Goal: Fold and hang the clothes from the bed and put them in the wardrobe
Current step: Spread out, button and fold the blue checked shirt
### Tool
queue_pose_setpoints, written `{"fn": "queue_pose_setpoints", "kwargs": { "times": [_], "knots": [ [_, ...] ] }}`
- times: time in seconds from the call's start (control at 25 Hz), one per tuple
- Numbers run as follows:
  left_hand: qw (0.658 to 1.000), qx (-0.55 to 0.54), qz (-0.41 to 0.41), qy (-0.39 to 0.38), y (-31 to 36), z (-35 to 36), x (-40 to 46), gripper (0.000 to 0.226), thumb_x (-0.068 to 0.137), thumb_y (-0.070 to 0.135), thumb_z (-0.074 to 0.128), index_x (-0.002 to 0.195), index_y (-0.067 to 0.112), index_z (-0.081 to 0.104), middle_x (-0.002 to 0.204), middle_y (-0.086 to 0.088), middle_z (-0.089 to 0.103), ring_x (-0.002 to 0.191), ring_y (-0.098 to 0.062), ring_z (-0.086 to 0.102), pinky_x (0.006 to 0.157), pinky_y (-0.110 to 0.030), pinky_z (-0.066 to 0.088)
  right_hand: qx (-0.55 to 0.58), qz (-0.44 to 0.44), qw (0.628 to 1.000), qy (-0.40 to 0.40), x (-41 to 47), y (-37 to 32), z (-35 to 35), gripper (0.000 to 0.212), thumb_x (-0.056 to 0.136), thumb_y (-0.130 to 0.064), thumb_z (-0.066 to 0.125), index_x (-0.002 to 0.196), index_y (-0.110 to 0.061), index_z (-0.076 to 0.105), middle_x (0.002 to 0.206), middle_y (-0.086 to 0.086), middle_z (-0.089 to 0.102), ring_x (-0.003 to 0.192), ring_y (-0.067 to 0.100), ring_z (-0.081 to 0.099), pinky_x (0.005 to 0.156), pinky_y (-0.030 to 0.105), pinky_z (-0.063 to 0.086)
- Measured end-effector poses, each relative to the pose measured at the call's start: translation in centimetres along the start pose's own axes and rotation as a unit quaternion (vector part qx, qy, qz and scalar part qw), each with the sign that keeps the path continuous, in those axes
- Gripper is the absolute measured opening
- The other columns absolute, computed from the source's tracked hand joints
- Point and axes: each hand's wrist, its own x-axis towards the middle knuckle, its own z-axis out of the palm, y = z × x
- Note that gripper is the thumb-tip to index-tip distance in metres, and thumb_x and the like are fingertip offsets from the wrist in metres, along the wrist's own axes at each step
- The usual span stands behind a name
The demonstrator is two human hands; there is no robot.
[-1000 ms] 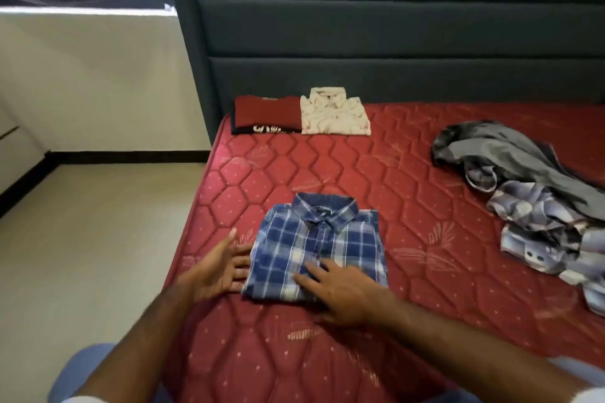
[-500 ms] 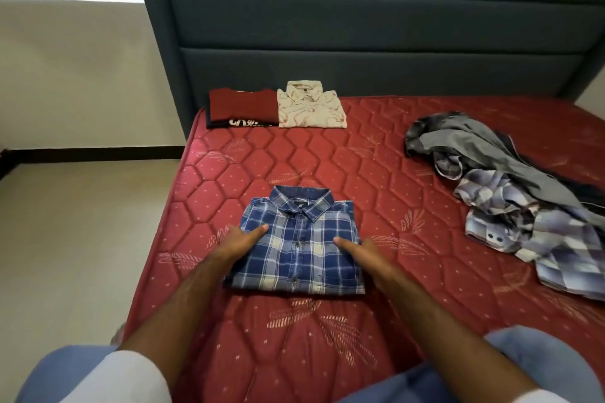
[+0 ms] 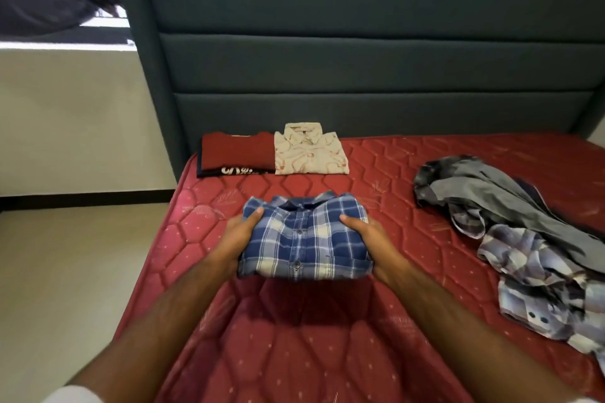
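I see my left hand (image 3: pixel 237 235) and right hand (image 3: pixel 368 234) gripping the two sides of a folded blue and white plaid button-up shirt (image 3: pixel 306 239), thumbs on top, held just above the red quilted mattress (image 3: pixel 294 337) with its shadow beneath. Near the dark grey padded headboard (image 3: pixel 360 75) lie a folded dark red T-shirt (image 3: pixel 235 154) and, touching it, a folded cream patterned shirt (image 3: pixel 309 150). On my right sits a loose heap of grey and checked clothes (image 3: pixel 510 229).
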Motion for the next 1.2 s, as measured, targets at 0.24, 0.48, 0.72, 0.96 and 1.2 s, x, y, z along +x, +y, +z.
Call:
{"fn": "queue_pose_setpoints", "kwargs": {
  "times": [0.24, 0.48, 0.72, 0.96, 1.2],
  "knots": [
    [0.997, 0.012, 0.073, -0.003, 9.1, 5.7, 20.8, 0.026, 0.099, 0.037, 0.064, 0.108, 0.014, 0.070, 0.108, -0.011, 0.075, 0.094, -0.026, 0.073, 0.083, -0.040, 0.059, -0.030, -0.072, 0.997, -0.015, 22.3, -10.4, 0.4, 0.039, 0.092, -0.019, 0.072, 0.129, -0.010, 0.064, 0.111, 0.014, 0.076, 0.100, 0.034, 0.074, 0.088, 0.051, 0.060],
    [0.998, 0.006, 0.064, 0.029, 12.0, 8.3, 39.0, 0.024, 0.097, 0.037, 0.066, 0.106, 0.015, 0.068, 0.096, -0.006, 0.078, 0.082, -0.021, 0.076, 0.067, -0.035, 0.061, -0.049, -0.054, 0.997, -0.020, 42.8, -12.4, 0.3, 0.029, 0.093, -0.025, 0.069, 0.118, -0.010, 0.069, 0.104, 0.011, 0.078, 0.096, 0.030, 0.075, 0.079, 0.042, 0.063],
    [0.928, 0.289, 0.171, 0.160, -1.7, 9.5, 45.9, 0.025, 0.098, 0.031, 0.063, 0.114, 0.012, 0.058, 0.108, -0.012, 0.071, 0.098, -0.033, 0.066, 0.081, -0.041, 0.049, -0.108, -0.129, 0.978, 0.124, 49.1, 2.1, -3.1, 0.022, 0.096, -0.020, 0.070, 0.116, -0.013, 0.063, 0.093, -0.004, 0.073, 0.077, 0.003, 0.071, 0.064, 0.014, 0.052],
    [0.935, 0.245, 0.197, 0.163, -1.9, 9.3, 46.2, 0.041, 0.099, 0.028, 0.063, 0.136, 0.013, 0.053, 0.126, -0.006, 0.066, 0.112, -0.023, 0.061, 0.092, -0.033, 0.046, -0.027, -0.146, 0.979, 0.141, 50.0, 3.5, -3.8, 0.036, 0.094, -0.010, 0.071, 0.128, -0.015, 0.057, 0.113, 0.012, 0.073, 0.098, 0.027, 0.074, 0.083, 0.044, 0.062],
    [0.972, 0.140, 0.177, 0.071, -3.6, 8.5, 39.7, 0.060, 0.101, 0.022, 0.061, 0.153, 0.017, 0.032, 0.149, -0.006, 0.049, 0.134, -0.019, 0.050, 0.115, -0.043, 0.040, -0.187, -0.124, 0.969, 0.103, 43.9, 3.3, -3.2, 0.065, 0.092, -0.027, 0.074, 0.145, -0.013, 0.039, 0.125, 0.009, 0.061, 0.109, 0.020, 0.065, 0.096, 0.040, 0.056]
  ]
}}
